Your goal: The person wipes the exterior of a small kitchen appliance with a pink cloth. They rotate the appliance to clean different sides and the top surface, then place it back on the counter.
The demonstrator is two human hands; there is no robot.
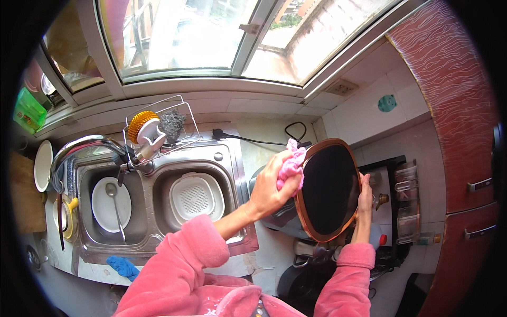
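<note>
My left hand (267, 186) grips a crumpled pink cloth (292, 166), pressed to the left edge of a rounded, dark-faced panel (328, 194) with a copper-coloured rim. On the opposite edge, my right hand (364, 198) steadies the panel, its thumb pointing up along the rim. The panel stands tilted, its dark face towards me. Behind its left side shows part of a grey, shiny appliance (277, 214); whether the two are joined is hidden.
Left is a steel double sink (152, 210), holding a white plate (101, 206) with a spoon (115, 210) and a white colander (178, 202). A wire rack (190, 115) holds scrubbers. A black power cord (253, 140) crosses the counter. Right are a gas stove (382, 218) and a red-capped bottle (376, 235).
</note>
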